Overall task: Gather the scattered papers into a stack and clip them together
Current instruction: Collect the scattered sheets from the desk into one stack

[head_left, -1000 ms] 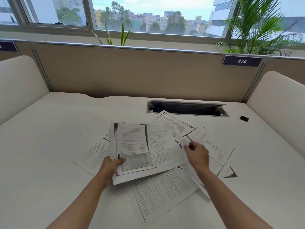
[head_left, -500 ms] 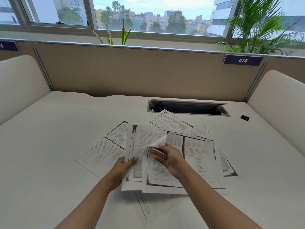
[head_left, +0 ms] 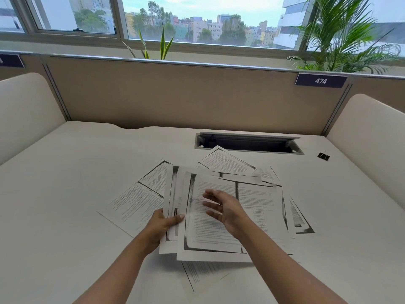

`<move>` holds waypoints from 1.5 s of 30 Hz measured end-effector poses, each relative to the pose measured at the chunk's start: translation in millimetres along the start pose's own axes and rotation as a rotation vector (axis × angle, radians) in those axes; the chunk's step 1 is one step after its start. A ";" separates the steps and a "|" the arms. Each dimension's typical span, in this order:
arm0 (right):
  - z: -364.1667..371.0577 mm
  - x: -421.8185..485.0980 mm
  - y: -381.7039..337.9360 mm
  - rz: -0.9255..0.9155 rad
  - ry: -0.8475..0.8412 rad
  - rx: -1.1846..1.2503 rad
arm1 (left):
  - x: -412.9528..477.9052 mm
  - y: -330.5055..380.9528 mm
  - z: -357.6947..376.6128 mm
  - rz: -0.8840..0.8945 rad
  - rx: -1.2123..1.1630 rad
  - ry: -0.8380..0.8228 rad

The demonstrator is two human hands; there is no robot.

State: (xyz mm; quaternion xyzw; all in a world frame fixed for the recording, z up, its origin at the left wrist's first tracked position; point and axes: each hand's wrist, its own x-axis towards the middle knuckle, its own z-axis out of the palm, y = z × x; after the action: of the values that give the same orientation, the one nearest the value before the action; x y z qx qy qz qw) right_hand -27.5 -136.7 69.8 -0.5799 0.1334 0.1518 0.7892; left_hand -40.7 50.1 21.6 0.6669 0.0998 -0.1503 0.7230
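Gathering is partly done. The left hand (head_left: 163, 224) grips the left edge of a rough paper stack (head_left: 203, 235) at frame centre; the right hand (head_left: 225, 210) hovers above it, fingers spread. Loose sheets (head_left: 135, 205) lie around it on the worktop (head_left: 54, 194). The binder clip (head_left: 323, 156), at far right, is not yet applied.

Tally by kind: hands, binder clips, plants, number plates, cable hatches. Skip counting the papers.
Hands: 2 (left hand, gripping the papers; right hand)
Binder clip: 1
Plants: 2 (spiky plant, palm)
Number plates: 2 (474 plate, left plate)
Cable hatch: 1
Total: 8
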 end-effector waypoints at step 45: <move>-130.5 9.3 11.5 -0.009 0.715 -1.110 | 4.3 1.9 -44.5 0.030 -0.267 0.283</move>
State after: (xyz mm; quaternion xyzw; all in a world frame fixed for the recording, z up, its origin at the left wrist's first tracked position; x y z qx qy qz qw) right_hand -28.0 -257.4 18.1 -0.9160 0.2868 -0.0072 0.2805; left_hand -33.5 94.1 17.8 0.5808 0.2095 -0.0294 0.7861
